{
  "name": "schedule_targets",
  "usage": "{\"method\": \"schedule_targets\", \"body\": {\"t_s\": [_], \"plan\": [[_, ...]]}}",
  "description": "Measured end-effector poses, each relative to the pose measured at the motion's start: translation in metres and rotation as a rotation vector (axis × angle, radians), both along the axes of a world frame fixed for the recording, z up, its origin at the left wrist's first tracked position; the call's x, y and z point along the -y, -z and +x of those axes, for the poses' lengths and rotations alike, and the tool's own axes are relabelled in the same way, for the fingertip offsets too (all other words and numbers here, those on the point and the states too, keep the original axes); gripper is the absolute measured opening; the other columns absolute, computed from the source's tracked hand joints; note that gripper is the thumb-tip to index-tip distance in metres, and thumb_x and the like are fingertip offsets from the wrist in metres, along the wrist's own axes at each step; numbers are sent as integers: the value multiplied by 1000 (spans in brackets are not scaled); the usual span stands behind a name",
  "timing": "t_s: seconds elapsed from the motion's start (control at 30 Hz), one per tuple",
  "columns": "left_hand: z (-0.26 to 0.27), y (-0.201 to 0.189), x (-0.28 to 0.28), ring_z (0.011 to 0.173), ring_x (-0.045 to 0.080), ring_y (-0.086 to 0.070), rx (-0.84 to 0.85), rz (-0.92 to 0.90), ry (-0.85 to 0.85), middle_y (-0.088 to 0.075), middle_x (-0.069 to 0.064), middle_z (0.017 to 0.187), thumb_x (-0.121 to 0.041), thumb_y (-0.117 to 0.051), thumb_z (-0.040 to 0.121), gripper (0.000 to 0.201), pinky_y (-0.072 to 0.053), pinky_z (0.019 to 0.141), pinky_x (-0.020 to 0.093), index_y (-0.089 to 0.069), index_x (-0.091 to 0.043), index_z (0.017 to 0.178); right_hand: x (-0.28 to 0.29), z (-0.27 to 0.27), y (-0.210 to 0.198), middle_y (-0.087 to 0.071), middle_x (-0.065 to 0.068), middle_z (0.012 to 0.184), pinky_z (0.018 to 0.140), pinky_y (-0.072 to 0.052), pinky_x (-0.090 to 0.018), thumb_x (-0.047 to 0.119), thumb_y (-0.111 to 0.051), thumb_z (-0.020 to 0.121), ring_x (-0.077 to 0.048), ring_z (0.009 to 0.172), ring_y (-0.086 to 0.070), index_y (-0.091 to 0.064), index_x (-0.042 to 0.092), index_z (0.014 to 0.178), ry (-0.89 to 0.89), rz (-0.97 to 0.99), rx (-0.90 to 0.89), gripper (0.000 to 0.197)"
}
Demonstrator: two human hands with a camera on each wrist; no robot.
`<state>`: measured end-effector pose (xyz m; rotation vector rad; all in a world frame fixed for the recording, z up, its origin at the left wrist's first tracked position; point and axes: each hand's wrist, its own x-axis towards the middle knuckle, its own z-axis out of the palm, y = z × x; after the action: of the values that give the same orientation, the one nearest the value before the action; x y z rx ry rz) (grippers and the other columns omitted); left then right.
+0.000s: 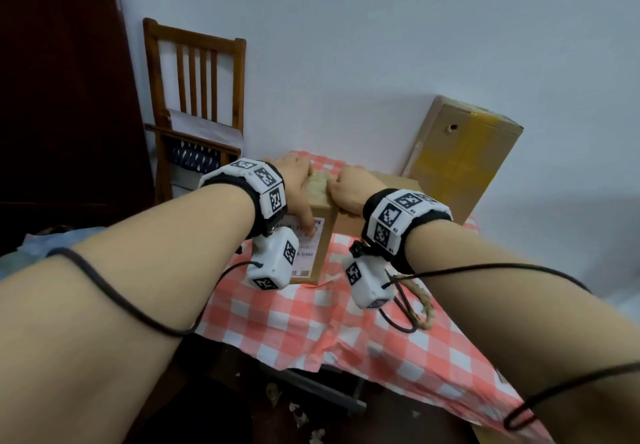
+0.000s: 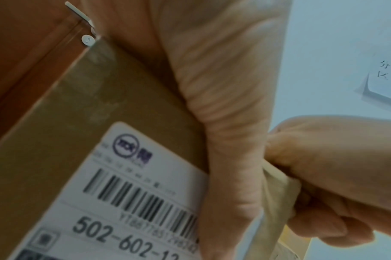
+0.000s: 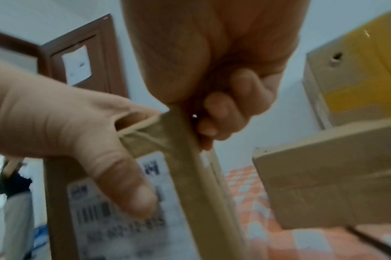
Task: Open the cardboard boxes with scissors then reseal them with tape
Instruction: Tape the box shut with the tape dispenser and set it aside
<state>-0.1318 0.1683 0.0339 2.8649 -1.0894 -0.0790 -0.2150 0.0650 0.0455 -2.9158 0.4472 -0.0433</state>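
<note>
Small box (image 1: 317,232) stands upright near the table's (image 1: 433,350) far edge, label facing near. Left hand (image 1: 294,183) clamps its top, thumb pressed down on the label. Right hand (image 3: 212,70) fingers curled tight around a strip of tape (image 3: 179,140) at the top right edge. Second box (image 1: 388,197) lies just right. No scissors in view.

Risk: a hard pull could tip the box or tear the tape short; left hand's hold looks like the only brace.

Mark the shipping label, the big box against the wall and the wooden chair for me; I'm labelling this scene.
shipping label (image 2: 132,193), left wrist view, on its barcode.
big box (image 1: 460,152), head view, on its yellow-taped face.
wooden chair (image 1: 197,76), head view, on a back slat.
</note>
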Motion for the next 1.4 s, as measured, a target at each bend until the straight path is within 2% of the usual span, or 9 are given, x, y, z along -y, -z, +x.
{"method": "schedule_targets", "body": {"t_s": [0.1, 0.17, 0.33, 0.43, 0.67, 0.83, 1.1, 1.27, 1.4], "plan": [[0, 1, 0, 101, 22, -50, 4, -7, 8, -51, 3, 113, -53, -87, 49, 88, -45, 92, 40, -48, -16, 118, -8, 3, -3, -60, -15, 121, 90, -46, -34, 12, -34, 102, -28, 102, -58, -60, 10, 103, 48, -13, -28, 27], [1, 1, -1, 100, 22, -50, -7, -9, 7, -51, 3, 114, -53, -87, 48, 89, -45, 93, 41, -47, -16, 118, -11, 5, -3, -59, -14, 123, 91, -46, -35, 14, -33, 103, -29, 111, -57, -56, 6, 122, 85, -30, -22, 32], [2, -2, 0, 90, 20, -53, -12, 2, -19, -51, -3, 101, -61, -85, 33, 91, -49, 86, 42, -48, -21, 106, 4, 4, 9, -59, -2, 53, 57, -51, -27, 25, -32, 103, -15, 46, -54, -53, 9, 64, 65, 83, 75, 48], [-2, -3, 0, 90, 19, -51, -16, -1, -4, -51, -2, 101, -58, -87, 38, 90, -49, 85, 39, -49, -18, 109, 4, -8, 13, -55, -1, 46, 46, -45, -22, 29, -29, 103, -10, 29, -46, -53, 9, 58, 30, 156, 115, 55], [-4, -2, -2, 107, 22, -51, -21, -21, -5, -50, 1, 116, -57, -87, 43, 102, -46, 94, 41, -45, -16, 127, 12, -24, 12, -60, -7, 49, 55, -50, -29, 29, -34, 98, -19, 37, -49, -65, 4, 60, 8, 270, 45, 55], [-4, -2, -4, 103, 21, -52, -35, -20, -11, -48, -3, 108, -58, -87, 41, 105, -46, 93, 40, -44, -18, 127, 1, -6, 12, -54, -2, 54, 66, -48, -29, 37, -25, 103, -15, 47, -50, -51, 10, 60, 25, 133, 101, 57], [-1, 4, -5, 120, 25, -43, -28, -6, -13, -46, 3, 128, -63, -84, 44, 114, -38, 100, 40, -34, -27, 140, 10, -29, 16, -52, -5, 43, 42, -39, -21, 28, -40, 93, -19, 36, -43, -60, 6, 54, 93, 412, 85, 48], [-3, -2, -18, 131, 33, -29, -93, 72, -46, -28, 9, 142, -48, -81, 61, 111, -36, 105, 47, -14, -41, 149, 2, -34, 13, -68, -12, 77, 47, -51, -25, 21, -44, 93, -21, 53, -64, -63, 3, 91, 131, 440, 156, 26], [-7, -17, -30, 126, 33, -40, -130, 20, -46, -32, 14, 142, -34, -83, 65, 113, -45, 100, 44, -10, -34, 152, -4, -38, 12, -68, -20, 99, 69, -59, -37, 4, -41, 92, -28, 81, -68, -59, -2, 107, 109, 631, 132, 25]]}}
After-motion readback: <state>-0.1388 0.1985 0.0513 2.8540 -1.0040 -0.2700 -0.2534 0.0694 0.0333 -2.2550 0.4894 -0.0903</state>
